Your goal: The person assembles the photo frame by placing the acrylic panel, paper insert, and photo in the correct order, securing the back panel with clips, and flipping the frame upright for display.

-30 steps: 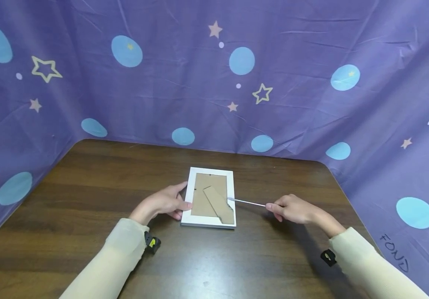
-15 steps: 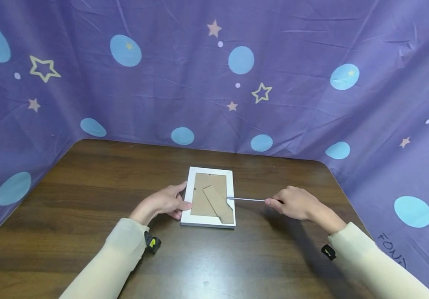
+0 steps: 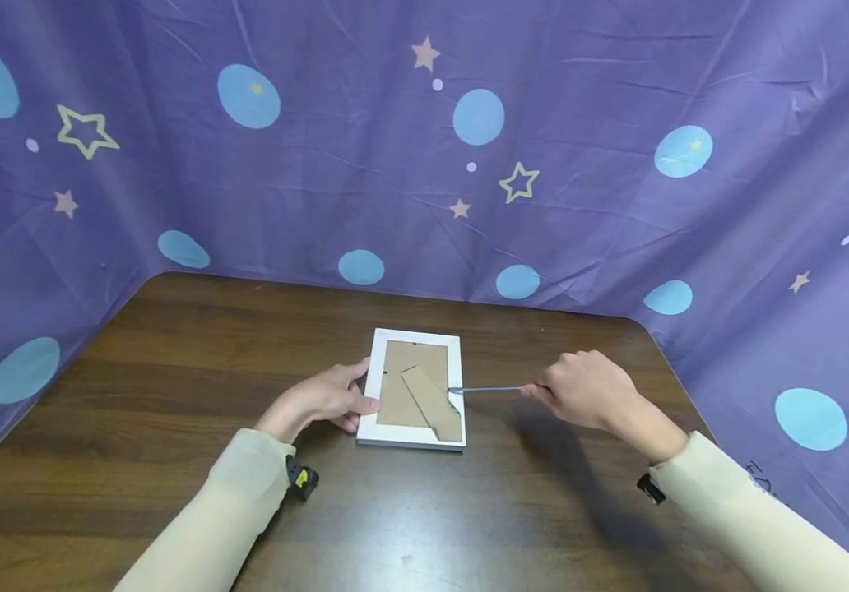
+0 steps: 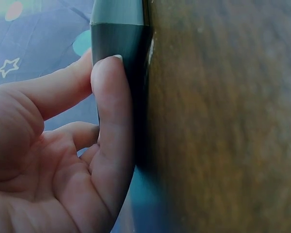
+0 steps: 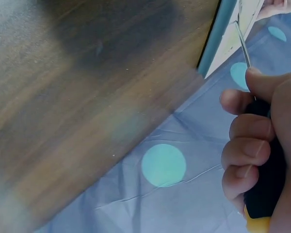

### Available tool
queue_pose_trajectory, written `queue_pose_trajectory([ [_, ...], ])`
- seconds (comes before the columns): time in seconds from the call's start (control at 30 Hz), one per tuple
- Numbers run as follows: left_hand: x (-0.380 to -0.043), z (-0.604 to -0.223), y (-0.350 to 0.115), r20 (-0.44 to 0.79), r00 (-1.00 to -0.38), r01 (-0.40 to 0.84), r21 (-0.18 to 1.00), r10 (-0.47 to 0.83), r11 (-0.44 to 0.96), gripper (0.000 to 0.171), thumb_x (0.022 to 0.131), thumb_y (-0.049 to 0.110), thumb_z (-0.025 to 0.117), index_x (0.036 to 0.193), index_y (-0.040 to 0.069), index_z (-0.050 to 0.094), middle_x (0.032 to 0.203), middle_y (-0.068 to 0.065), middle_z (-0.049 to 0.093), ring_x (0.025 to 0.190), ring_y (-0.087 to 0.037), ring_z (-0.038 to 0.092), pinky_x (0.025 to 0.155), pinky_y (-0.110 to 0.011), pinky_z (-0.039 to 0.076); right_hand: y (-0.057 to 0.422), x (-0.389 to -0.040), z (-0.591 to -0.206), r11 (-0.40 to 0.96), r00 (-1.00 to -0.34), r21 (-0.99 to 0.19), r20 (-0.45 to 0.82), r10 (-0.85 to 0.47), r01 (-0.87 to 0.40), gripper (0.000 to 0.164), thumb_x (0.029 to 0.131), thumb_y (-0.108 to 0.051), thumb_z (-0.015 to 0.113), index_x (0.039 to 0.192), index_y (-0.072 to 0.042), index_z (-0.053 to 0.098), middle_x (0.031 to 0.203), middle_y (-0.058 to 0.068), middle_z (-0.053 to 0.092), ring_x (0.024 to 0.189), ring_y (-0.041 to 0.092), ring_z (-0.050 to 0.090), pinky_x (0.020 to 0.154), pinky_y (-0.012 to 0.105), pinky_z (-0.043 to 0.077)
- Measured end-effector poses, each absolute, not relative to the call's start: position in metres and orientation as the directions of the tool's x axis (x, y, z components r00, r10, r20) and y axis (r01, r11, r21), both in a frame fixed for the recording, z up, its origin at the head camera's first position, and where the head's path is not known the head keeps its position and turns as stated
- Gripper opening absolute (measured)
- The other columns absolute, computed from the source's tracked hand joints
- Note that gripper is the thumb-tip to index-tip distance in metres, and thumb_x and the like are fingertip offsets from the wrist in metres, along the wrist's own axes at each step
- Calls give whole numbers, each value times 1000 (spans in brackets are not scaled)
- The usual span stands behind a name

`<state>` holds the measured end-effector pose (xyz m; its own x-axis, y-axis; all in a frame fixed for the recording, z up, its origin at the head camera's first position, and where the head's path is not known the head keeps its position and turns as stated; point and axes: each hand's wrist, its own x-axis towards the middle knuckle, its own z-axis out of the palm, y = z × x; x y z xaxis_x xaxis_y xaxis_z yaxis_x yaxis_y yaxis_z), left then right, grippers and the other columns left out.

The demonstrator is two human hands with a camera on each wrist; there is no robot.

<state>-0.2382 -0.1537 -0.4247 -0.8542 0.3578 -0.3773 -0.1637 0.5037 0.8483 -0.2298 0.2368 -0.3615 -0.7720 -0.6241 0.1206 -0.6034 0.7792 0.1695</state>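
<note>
A white picture frame (image 3: 456, 362) lies back side up, showing its brown backing board (image 3: 398, 403) and slanted easel leg (image 3: 435, 403). My left hand (image 3: 324, 399) grips the left side of the frame, thumb over the border and fingers along the edge. The left wrist view shows fingers against the frame's side (image 4: 119, 39). My right hand (image 3: 591, 390) holds a screwdriver (image 3: 491, 388) level, its thin shaft pointing left. Its tip meets the inner right edge of the frame, beside the easel leg. The fingers wrap the black handle with a yellow end (image 5: 264, 184).
A dark wooden table (image 3: 210, 362) lies under everything. Behind it and on both sides hangs a purple cloth (image 3: 365, 107) with stars and blue ovals. A dark band device (image 3: 302, 478) sits at the left wrist.
My right hand has risen and turned over with the screwdriver, bringing the shaft from a slant to nearly level. The tip has edged to the backing's border. My left hand and the frame stay put.
</note>
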Motion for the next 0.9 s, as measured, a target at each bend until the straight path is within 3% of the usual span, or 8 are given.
queue_pose_trajectory([
  [0.3,-241,-425,-155,-374,-856,-161,849,357,503,91,101,8,72,169,0,11,85,-15,61,64,-17,61,62,-29,63,222,-227,-344,712,-717,337,134,-684,-616,59,100,-41,72,53,-24,40,51,-8,38,47,20,49,48,46,54],
  [0.6,-242,-423,-156,-381,-858,-162,837,344,523,92,101,10,73,169,1,11,86,-15,60,65,-17,61,63,-29,64,209,-228,-332,617,-640,501,153,-753,-607,62,97,-44,74,51,-22,41,51,-2,45,45,23,52,41,41,49],
  [0.73,-240,-424,-154,-389,-858,-171,832,336,528,91,101,10,73,169,2,12,86,-14,60,65,-18,62,64,-29,64,212,-230,-332,679,-717,406,77,-692,-612,58,100,-45,70,53,-22,45,55,-2,50,50,23,57,47,45,55],
  [0.9,-240,-426,-154,-383,-856,-173,845,347,506,92,101,9,73,169,1,11,85,-14,61,66,-18,62,64,-30,64,231,-242,-348,832,-832,71,-118,-541,-551,50,106,-47,62,63,-22,62,63,-9,57,61,15,59,62,44,58],
])
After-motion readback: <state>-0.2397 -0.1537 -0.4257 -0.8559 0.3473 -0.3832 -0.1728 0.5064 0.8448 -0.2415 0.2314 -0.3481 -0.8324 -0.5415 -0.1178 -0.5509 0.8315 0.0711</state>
